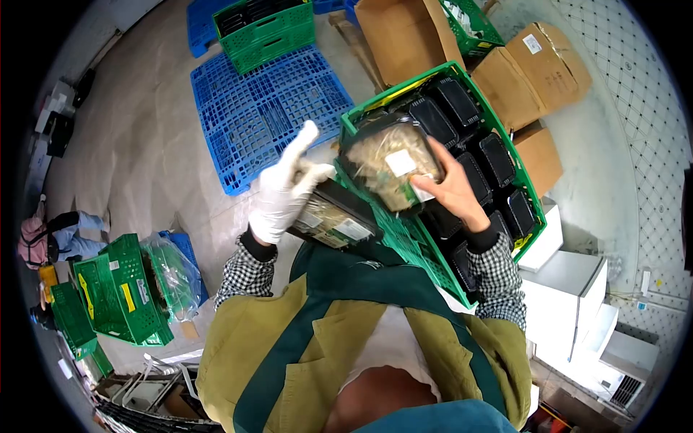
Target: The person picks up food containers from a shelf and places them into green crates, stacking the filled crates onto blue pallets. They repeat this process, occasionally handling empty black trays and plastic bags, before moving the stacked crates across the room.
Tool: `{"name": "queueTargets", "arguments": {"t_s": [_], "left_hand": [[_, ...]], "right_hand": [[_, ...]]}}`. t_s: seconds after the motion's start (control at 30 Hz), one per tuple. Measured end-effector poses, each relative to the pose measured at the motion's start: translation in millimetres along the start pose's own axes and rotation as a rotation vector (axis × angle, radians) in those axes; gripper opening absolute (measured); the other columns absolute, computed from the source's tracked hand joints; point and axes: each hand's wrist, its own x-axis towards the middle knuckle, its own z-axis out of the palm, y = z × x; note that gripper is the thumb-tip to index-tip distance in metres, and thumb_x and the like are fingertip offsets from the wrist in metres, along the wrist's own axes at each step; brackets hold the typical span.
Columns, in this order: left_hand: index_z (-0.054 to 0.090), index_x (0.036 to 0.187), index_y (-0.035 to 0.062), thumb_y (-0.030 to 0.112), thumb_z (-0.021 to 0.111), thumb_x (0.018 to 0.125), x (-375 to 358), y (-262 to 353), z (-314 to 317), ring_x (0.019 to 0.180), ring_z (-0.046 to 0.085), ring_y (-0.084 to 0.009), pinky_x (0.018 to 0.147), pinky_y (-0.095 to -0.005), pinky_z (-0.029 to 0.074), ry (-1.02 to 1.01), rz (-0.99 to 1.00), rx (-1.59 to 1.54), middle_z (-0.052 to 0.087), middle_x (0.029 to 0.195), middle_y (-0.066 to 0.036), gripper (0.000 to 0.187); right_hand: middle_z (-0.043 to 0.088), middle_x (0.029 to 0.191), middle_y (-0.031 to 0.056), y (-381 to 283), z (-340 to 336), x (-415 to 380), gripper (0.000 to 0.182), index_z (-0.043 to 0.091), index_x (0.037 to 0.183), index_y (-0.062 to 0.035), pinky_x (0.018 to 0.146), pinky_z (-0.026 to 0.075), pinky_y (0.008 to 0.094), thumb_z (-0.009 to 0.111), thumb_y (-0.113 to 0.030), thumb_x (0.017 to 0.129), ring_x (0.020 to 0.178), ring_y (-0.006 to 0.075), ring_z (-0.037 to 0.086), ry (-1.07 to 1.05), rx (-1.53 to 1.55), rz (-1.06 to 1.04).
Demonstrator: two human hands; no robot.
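My right hand (456, 189), bare, grips a black plastic food tray (390, 162) with a clear film top, a white label and pale, light-brown contents. It is raised over the near left side of a green crate (462, 76). My left hand (280, 195), in a white glove, holds a second wrapped food tray (336, 220) by its end, close to my apron; its index finger points up and away. Some of its fingers are hidden behind that tray. Inside the crate lie several black trays (455, 101), packed in rows.
A blue pallet (267, 108) lies on the floor ahead, bearing a green crate (271, 40) of black items. Open cardboard boxes (408, 43) stand beyond my crate. White boxes (563, 289) are at right. Green crates (119, 289) and a person (61, 238) are at left.
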Motion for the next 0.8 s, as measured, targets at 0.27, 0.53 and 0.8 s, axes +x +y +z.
{"name": "queueTargets", "arguments": {"t_s": [0.27,0.53,0.8], "left_hand": [[0.048,0.130,0.0018,0.001,0.067,0.080,19.2,-23.7,-18.9,0.053,0.050,-0.0011,0.052,-0.0170,0.043,0.038,0.035,-0.053,0.065,0.079,0.001,0.054],[0.050,0.128,0.0027,-0.002,0.064,0.081,38.6,-25.8,9.5,0.054,0.051,-0.0017,0.053,-0.0171,0.043,-0.252,0.042,-0.103,0.063,0.080,0.001,0.050],[0.049,0.128,0.0012,-0.007,0.059,0.082,25.4,-5.6,18.2,0.059,0.052,-0.0018,0.054,-0.0163,0.044,-0.333,0.055,-0.107,0.064,0.106,-0.002,0.048]], "right_hand": [[0.047,0.125,0.0159,87.5,54.7,19.1,0.057,0.049,0.124,-0.0042,0.095,0.036,0.0436,0.069,-0.019,0.073,0.116,0.0306,0.043,0.308,-1.088,-0.240],[0.056,0.088,0.0095,117.1,38.8,11.1,0.012,0.061,0.089,-0.0059,0.072,0.047,0.0369,0.059,-0.010,0.078,0.083,0.0281,0.055,0.281,-0.857,-0.211],[0.057,0.084,0.0135,48.5,26.9,-66.4,0.009,0.057,0.090,-0.0001,0.069,0.046,0.0328,0.054,-0.008,0.085,0.078,0.0308,0.057,0.663,-0.395,-0.065]]}}
